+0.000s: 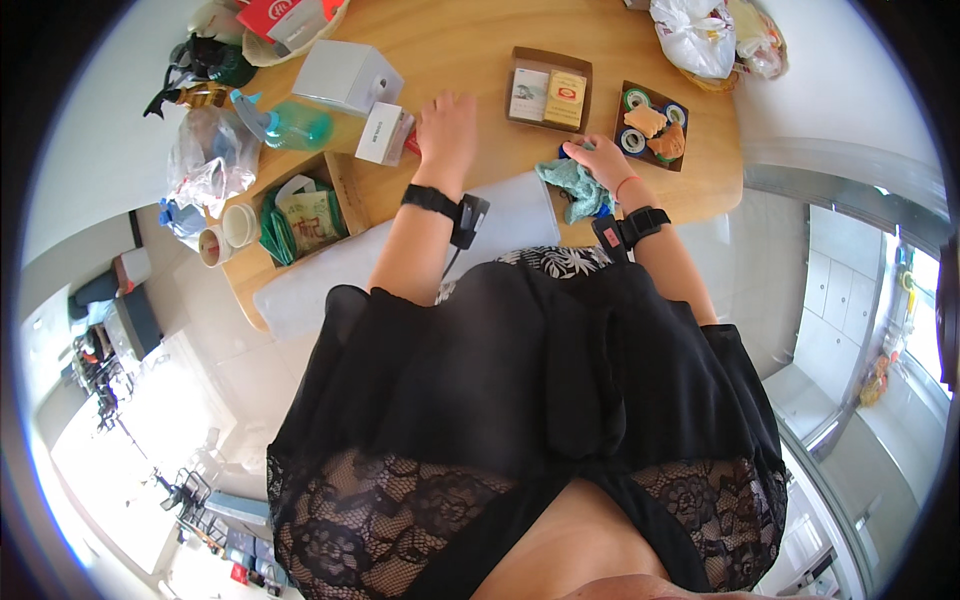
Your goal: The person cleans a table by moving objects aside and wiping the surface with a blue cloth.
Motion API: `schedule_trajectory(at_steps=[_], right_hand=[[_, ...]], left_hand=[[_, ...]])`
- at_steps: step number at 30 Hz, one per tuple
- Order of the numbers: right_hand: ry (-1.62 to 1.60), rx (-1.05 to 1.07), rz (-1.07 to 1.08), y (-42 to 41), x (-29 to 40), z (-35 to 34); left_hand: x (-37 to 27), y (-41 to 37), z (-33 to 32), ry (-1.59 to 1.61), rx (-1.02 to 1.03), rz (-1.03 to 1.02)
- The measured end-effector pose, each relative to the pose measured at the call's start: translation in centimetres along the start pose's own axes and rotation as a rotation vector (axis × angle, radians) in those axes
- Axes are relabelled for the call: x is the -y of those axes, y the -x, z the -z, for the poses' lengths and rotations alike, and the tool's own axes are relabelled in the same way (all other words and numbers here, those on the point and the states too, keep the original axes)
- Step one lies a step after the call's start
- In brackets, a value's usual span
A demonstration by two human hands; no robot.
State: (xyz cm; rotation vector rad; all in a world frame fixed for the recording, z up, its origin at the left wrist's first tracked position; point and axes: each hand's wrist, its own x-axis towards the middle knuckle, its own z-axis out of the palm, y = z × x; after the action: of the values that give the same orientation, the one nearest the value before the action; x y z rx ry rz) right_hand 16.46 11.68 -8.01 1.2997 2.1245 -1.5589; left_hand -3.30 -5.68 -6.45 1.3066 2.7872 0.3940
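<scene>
My left hand (448, 131) lies on the wooden table (480, 45), its fingers pointing away from me, beside a small white box (385, 135) and a red item (412, 141) partly hidden by the hand. My right hand (600, 159) is at a crumpled teal cloth (574, 182), thumb and fingers near its upper edge; whether they grip it cannot be told. Dark blue material shows around the cloth. Beyond that hand is an open cardboard box (551, 126) with two small packs. To its right, another box (651, 163) holds tape rolls and bread-shaped items.
On the left stand a larger white box (345, 75), a teal spray bottle (298, 126), a plastic bag (214, 157), paper cups (240, 225) and an open wooden drawer or box (346, 196) with green bags. A basket (300, 49) and white plastic bags (694, 37) stand at the far side.
</scene>
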Motion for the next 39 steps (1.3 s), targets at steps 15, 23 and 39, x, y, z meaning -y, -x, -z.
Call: schedule_trajectory(at_steps=[15,23,39], right_hand=[[0.104,-0.325,0.132,-1.2,-1.5,-0.3],[0.209,-0.253,0.207,-1.3,-1.2,-1.0],[0.374,-0.096,0.285,-0.8,-0.3,1.8]], left_hand=[[-4.2,-3.3,1.1,0.491,-0.041,-0.053],[-4.8,-4.6,-1.9,0.364,0.142,-0.232],[-4.4,-1.1,-3.1,0.627,-0.014,0.028]])
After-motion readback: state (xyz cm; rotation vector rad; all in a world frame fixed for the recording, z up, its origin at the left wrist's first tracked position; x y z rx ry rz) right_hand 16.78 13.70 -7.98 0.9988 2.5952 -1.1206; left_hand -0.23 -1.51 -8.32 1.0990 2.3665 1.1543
